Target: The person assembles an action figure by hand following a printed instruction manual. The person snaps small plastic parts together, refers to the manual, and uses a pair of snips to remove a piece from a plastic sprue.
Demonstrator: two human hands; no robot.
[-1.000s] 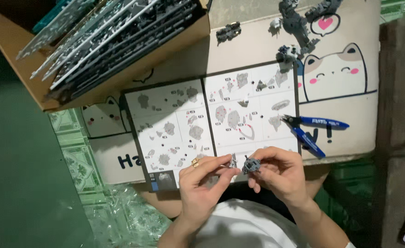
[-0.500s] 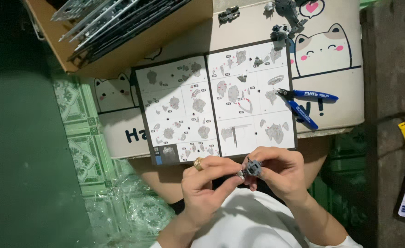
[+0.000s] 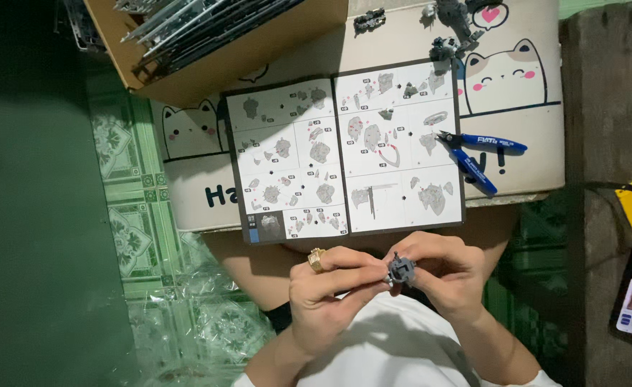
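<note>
Both hands bare, no gloves. Left hand (image 3: 334, 297): chunky gold ring (image 3: 317, 259) with a raised top on one finger. Right hand (image 3: 448, 276): no rings or bands visible. White short-sleeved top (image 3: 373, 351), plain, sleeve edges just showing at frame bottom. Forearms uncovered, no watch showing.

Head camera, steep downward view, close over lap

The surface (image 3: 531, 179) is a cream top printed with cartoon cats. An open instruction booklet (image 3: 345, 150) lies flat at its near edge. Blue-handled cutters (image 3: 477, 154) lie just beside the booklet's right page. A cardboard box (image 3: 216, 43) of grey plastic frames rests at the far left; small grey assembled parts (image 3: 448, 29) sit at the far edge.
</note>
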